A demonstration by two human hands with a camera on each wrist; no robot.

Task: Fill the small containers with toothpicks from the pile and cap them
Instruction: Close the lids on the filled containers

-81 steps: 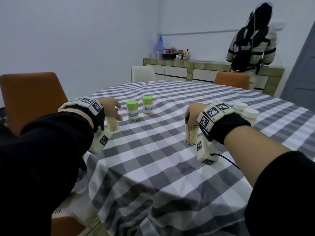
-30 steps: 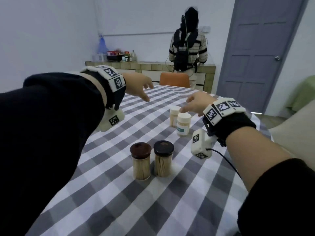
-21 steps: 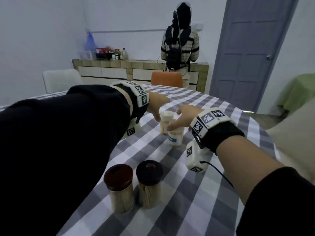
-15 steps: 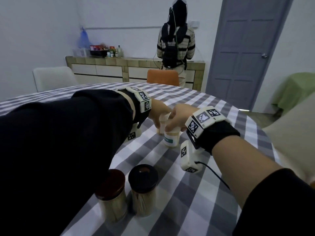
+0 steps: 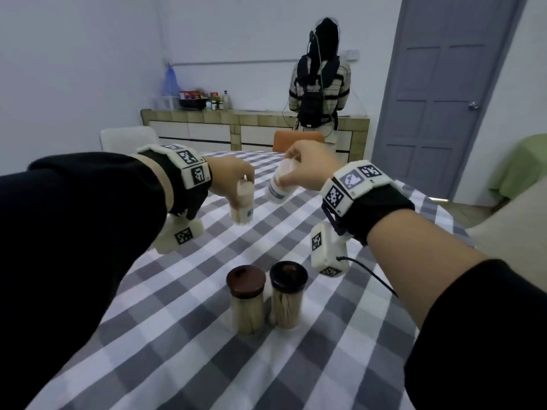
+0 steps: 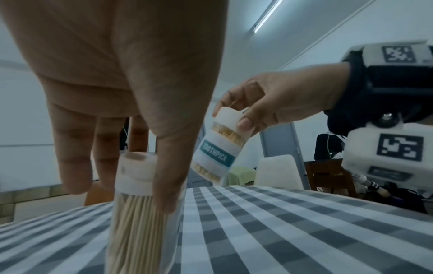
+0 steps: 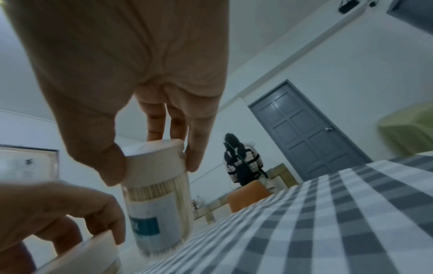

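My left hand grips a white-capped toothpick container by its cap and holds it above the checked tablecloth. In the left wrist view that container hangs upright, full of toothpicks, under my thumb and fingers. My right hand grips a second white-capped container with a teal label, tilted in the air. The right wrist view shows my fingers round its cap. Two brown-capped containers full of toothpicks stand side by side near me.
A person in a striped top stands with their back to me at a tiled counter. An orange chair and a white chair sit at the table's far side. A grey door is at the right.
Both hands closed on the two white-capped containers and lifted them off the table; the right one is tilted. The view has shifted a little, with the brown-capped pair further in front.
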